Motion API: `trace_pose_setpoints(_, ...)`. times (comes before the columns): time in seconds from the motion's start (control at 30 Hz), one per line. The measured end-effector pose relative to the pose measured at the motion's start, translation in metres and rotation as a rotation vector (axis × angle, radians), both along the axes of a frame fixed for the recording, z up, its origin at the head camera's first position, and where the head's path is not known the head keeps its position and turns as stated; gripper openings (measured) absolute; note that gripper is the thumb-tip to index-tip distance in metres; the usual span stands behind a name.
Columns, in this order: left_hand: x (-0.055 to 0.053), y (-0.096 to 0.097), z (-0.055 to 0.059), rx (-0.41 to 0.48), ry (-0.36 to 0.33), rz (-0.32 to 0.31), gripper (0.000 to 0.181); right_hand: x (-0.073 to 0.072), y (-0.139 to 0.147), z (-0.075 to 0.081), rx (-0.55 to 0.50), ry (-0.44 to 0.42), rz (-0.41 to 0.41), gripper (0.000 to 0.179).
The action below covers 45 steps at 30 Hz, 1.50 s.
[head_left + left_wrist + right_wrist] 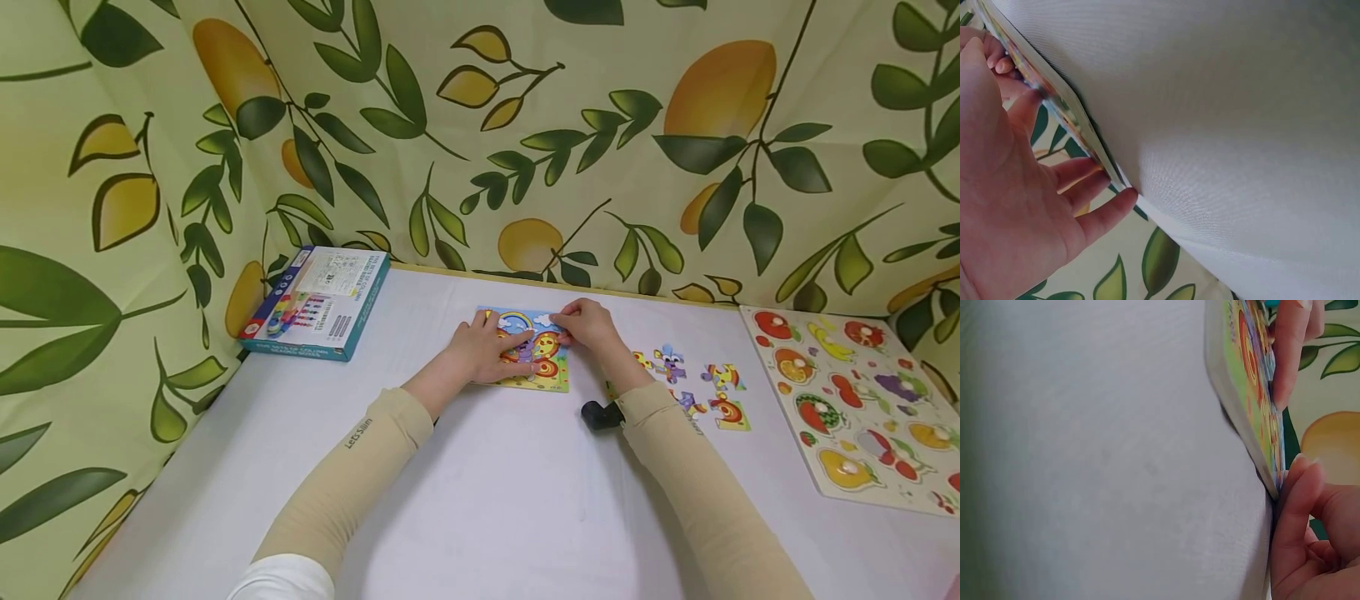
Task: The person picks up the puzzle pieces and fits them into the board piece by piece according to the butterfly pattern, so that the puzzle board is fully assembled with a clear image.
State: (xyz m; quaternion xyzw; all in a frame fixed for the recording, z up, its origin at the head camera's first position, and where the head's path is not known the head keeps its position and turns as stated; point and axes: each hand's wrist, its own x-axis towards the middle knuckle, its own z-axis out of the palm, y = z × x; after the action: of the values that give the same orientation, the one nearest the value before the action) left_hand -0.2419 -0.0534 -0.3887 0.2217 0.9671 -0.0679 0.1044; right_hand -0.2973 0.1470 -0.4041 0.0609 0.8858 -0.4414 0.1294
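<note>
Left hand (482, 350) spread flat across puzzle board (551, 358); right hand (591, 327) bent-fingered at its right edge, pinch unclear. White-covered counter (495, 483); leaf-and-fruit curtain (555, 187) behind.

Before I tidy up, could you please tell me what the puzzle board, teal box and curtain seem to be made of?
Puzzle board: perhaps wood or thick card; pale, plain edge, printed top. Teal box: probably cardboard, with smooth printed faces and crisp corners. Curtain: likely matte fabric, softly creased.
</note>
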Motion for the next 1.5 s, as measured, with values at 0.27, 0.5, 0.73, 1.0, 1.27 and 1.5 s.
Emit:
trace_pose_setpoints(0.27,0.000,0.001,0.001,0.001,-0.008,-0.004,0.075,0.000,0.001,0.000,-0.030,-0.014,0.002,0.033)
trace_pose_setpoints(0.5,0.001,0.002,0.002,-0.004,-0.027,0.005,0.075,0.001,0.007,0.001,-0.077,-0.032,0.070,0.038)
trace_pose_setpoints(0.73,-0.001,0.001,0.001,0.016,-0.028,0.004,0.073,0.002,0.010,0.003,-0.105,-0.047,0.127,0.041)
trace_pose_setpoints(1.0,-0.005,0.003,0.001,0.220,-0.024,-0.091,0.067,0.001,0.011,0.004,-0.101,-0.045,0.137,0.041)
trace_pose_setpoints(1.27,-0.004,0.011,0.001,0.388,-0.138,-0.122,0.066,0.000,0.010,0.003,-0.076,-0.046,0.146,0.039)
trace_pose_setpoints(1.5,-0.003,0.011,0.001,0.333,-0.114,-0.142,0.064,0.000,0.010,0.003,-0.068,-0.046,0.143,0.038)
